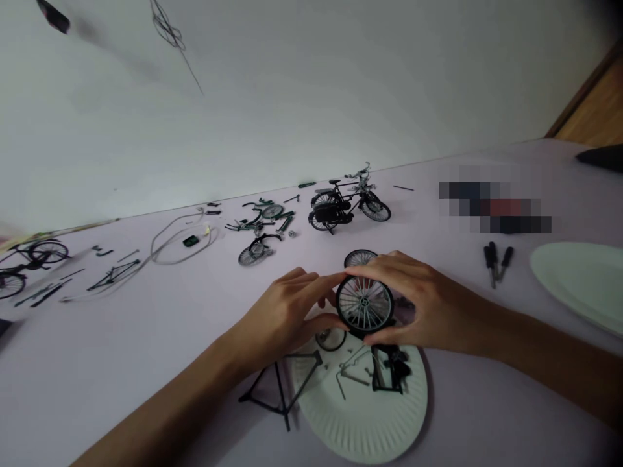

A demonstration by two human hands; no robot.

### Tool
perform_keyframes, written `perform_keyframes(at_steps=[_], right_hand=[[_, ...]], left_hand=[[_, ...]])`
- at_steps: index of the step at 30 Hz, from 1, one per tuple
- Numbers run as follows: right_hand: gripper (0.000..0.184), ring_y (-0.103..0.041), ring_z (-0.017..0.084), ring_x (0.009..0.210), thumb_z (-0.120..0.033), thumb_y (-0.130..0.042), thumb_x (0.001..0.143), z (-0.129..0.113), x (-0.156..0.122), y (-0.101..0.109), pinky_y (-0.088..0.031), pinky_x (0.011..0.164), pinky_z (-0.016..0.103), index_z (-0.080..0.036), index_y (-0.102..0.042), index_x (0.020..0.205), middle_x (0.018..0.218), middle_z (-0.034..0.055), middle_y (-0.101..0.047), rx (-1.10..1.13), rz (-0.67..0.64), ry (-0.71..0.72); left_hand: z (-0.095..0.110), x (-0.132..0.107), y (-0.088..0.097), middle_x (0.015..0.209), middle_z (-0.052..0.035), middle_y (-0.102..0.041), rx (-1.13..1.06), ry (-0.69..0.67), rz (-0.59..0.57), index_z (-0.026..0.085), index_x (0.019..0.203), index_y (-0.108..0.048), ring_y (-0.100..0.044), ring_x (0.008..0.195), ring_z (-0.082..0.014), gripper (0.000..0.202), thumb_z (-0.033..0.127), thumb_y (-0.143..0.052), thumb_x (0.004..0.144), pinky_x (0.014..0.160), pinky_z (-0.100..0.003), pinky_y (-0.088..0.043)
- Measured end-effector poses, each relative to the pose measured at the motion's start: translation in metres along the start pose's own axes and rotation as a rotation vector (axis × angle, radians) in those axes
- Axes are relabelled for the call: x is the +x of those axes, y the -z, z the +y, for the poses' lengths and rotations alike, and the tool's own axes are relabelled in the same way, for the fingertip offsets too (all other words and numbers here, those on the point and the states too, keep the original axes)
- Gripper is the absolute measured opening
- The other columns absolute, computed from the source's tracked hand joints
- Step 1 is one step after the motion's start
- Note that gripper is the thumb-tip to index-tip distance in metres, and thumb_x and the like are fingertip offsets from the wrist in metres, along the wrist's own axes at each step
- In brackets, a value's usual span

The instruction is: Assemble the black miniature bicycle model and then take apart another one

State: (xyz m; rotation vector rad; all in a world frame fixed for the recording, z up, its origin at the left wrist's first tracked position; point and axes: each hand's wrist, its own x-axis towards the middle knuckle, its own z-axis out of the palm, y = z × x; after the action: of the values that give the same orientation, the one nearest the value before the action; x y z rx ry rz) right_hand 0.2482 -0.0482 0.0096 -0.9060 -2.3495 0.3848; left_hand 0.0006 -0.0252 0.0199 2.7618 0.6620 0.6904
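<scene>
Both my hands hold a small spoked model-bicycle wheel (364,303) with a black tyre, upright above a white paper plate (370,415). My left hand (287,311) pinches the wheel's left rim with thumb and fingers. My right hand (423,301) wraps over its top and right side. On the plate lie small metal rods, a black part cluster (389,370) and a small ring (331,338). A black model frame (280,389) lies half on the plate's left edge. Another wheel (359,258) stands just behind my fingers.
An assembled black model bicycle (348,202) stands further back, with a partly built green one (260,230) to its left. Loose parts and a white cable (180,243) lie at left. Small screwdrivers (496,263) and a second plate (579,282) sit at right.
</scene>
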Motion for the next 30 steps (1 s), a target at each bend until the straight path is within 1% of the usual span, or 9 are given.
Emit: perform_keyframes(at_steps=[4,9,15,17,19,23,26,28,30], right_hand=[[0.075,-0.057,0.023,0.113,-0.043,-0.08,0.073,-0.001,0.0,0.004,-0.049,0.095,0.036,-0.029,-0.047,0.139,0.117,0.0024,-0.066,-0.014,-0.004,-0.006],[0.068,-0.059,0.026,0.115,-0.054,-0.074,0.074,0.008,0.0,0.018,-0.049,0.096,0.039,-0.027,-0.051,0.133,0.124,0.0044,-0.064,-0.089,-0.003,-0.158],[0.065,-0.059,0.034,0.111,-0.067,-0.067,0.073,0.038,-0.003,0.044,-0.048,0.092,0.047,-0.027,-0.06,0.124,0.121,0.006,-0.067,-0.285,-0.12,-0.286],[0.061,-0.061,0.035,0.107,-0.067,-0.066,0.073,0.051,-0.006,0.052,-0.048,0.088,0.048,-0.028,-0.063,0.119,0.118,0.0063,-0.069,-0.303,-0.187,-0.368],[0.059,-0.063,0.036,0.105,-0.065,-0.066,0.073,0.062,-0.009,0.058,-0.048,0.089,0.049,-0.025,-0.065,0.116,0.117,0.0078,-0.069,-0.313,-0.198,-0.419],[0.057,-0.065,0.034,0.102,-0.065,-0.064,0.077,0.072,-0.014,0.061,-0.049,0.088,0.05,-0.023,-0.066,0.115,0.114,0.0091,-0.068,-0.348,-0.196,-0.399],[0.054,-0.066,0.033,0.098,-0.065,-0.064,0.078,0.073,-0.016,0.057,-0.052,0.084,0.049,-0.026,-0.066,0.115,0.114,0.0082,-0.068,-0.362,-0.182,-0.338],[0.054,-0.066,0.032,0.098,-0.064,-0.066,0.076,0.072,-0.016,0.055,-0.053,0.083,0.048,-0.028,-0.066,0.116,0.117,0.0072,-0.067,-0.347,-0.177,-0.317],[0.055,-0.066,0.032,0.1,-0.062,-0.068,0.075,0.072,-0.016,0.055,-0.053,0.083,0.046,-0.029,-0.065,0.119,0.119,0.0062,-0.067,-0.318,-0.188,-0.325]], left_hand=[[0.0,0.001,0.008,0.095,-0.0057,-0.069,0.066,-0.011,-0.058,0.012,0.129,-0.052,-0.062,0.085,-0.0175,0.045,0.038,-0.063,0.093,0.079,-0.033,-0.047],[-0.015,0.0,0.019,0.101,-0.0068,-0.069,0.216,0.027,-0.093,0.015,0.118,-0.06,-0.062,0.09,-0.018,0.024,0.029,-0.054,0.099,0.081,-0.033,-0.048],[-0.033,-0.001,0.02,0.098,-0.0061,-0.07,0.307,0.039,-0.146,0.015,0.107,-0.062,-0.063,0.088,-0.0182,0.019,0.025,-0.048,0.101,0.08,-0.033,-0.05],[-0.035,-0.001,0.022,0.098,-0.0067,-0.07,0.318,0.062,-0.169,0.014,0.107,-0.063,-0.064,0.088,-0.0188,0.019,0.026,-0.048,0.101,0.08,-0.034,-0.051],[-0.035,-0.001,0.026,0.1,-0.008,-0.07,0.338,0.115,-0.185,0.014,0.11,-0.063,-0.064,0.089,-0.0198,0.021,0.027,-0.048,0.101,0.081,-0.035,-0.052],[-0.037,-0.005,0.042,0.101,-0.0089,-0.071,0.358,0.273,-0.239,0.016,0.113,-0.064,-0.066,0.088,-0.0211,0.024,0.03,-0.049,0.099,0.08,-0.036,-0.053],[-0.042,-0.01,0.056,0.097,-0.0065,-0.071,0.268,0.386,-0.309,0.02,0.106,-0.067,-0.067,0.082,-0.0188,0.023,0.034,-0.051,0.097,0.072,-0.03,-0.053],[-0.047,-0.014,0.063,0.098,-0.0051,-0.071,0.194,0.439,-0.341,0.022,0.105,-0.068,-0.067,0.083,-0.0181,0.023,0.037,-0.053,0.095,0.07,-0.028,-0.053],[-0.051,-0.018,0.065,0.102,-0.0045,-0.071,0.165,0.457,-0.349,0.024,0.107,-0.068,-0.066,0.088,-0.0185,0.022,0.037,-0.056,0.094,0.074,-0.029,-0.053]])
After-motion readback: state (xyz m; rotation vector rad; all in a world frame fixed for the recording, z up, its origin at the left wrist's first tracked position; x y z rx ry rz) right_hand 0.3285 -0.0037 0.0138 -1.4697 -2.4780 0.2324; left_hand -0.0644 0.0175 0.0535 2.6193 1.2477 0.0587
